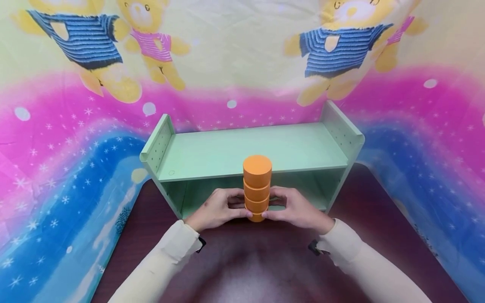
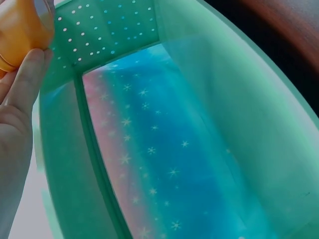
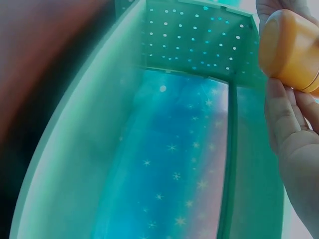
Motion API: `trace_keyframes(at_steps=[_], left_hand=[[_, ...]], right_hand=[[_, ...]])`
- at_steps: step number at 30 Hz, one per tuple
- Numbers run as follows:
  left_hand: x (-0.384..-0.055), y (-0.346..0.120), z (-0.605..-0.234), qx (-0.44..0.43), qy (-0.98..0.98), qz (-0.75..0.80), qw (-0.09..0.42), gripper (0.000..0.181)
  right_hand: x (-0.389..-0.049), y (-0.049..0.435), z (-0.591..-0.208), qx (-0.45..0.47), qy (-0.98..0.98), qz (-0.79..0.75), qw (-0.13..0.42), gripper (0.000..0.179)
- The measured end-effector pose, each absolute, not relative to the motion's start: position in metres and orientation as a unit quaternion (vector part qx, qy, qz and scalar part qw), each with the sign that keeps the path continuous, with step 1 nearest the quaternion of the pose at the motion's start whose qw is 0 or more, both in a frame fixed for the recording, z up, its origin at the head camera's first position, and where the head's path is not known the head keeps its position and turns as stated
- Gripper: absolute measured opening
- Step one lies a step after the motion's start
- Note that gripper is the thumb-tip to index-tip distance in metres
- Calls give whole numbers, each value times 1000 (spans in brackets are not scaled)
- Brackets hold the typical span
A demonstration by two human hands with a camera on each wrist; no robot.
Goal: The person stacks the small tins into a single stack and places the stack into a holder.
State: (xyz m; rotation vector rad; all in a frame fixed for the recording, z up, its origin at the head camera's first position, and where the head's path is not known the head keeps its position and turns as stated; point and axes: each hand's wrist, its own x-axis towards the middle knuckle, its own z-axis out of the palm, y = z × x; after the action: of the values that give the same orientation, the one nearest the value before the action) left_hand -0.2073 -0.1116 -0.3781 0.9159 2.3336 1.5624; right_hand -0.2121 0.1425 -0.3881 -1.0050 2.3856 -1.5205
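Note:
A tall stack of several orange cylinders (image 1: 257, 181) stands between both hands in the head view, in front of a light green two-level shelf (image 1: 250, 151). On its left side, my left hand (image 1: 221, 206) grips the lower part, thumb toward me and fingers behind. My right hand (image 1: 297, 209) holds the same part from the right in a mirrored way. In the left wrist view, fingers (image 2: 27, 74) touch an orange piece (image 2: 25, 30) at the upper left corner. An orange piece (image 3: 291, 50) also rests against the fingers in the right wrist view. Whether the stack's base touches the table is unclear.
The shelf has raised side panels (image 1: 342, 130) with small holes, and a lower compartment (image 1: 303, 185) lies behind the hands. Beneath is a dark reddish table (image 1: 242, 269). A cloth backdrop (image 1: 227, 50) printed with bears and snowflakes surrounds it.

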Motion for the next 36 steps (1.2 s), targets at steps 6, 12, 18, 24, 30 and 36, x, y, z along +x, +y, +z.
trace_keyframes(at_steps=[6, 12, 18, 24, 30, 36], left_hand=[[-211, -112, -371, 312, 794, 513, 96, 45], [-215, -111, -363, 317, 792, 512, 98, 46], [-219, -111, -359, 319, 790, 513, 99, 46], [-222, -111, -353, 323, 788, 515, 99, 45], [-226, -111, -347, 327, 791, 507, 99, 48], [-230, -111, -339, 330, 791, 505, 100, 49]], right_hand=[[-216, 143, -382, -328, 797, -501, 71, 46], [-221, 144, -374, -327, 800, -499, 66, 45], [-225, 145, -366, -334, 806, -485, 64, 46], [-228, 146, -361, -333, 816, -469, 58, 47], [-232, 146, -355, -338, 809, -478, 57, 44], [-236, 146, -348, -339, 805, -484, 60, 41]])
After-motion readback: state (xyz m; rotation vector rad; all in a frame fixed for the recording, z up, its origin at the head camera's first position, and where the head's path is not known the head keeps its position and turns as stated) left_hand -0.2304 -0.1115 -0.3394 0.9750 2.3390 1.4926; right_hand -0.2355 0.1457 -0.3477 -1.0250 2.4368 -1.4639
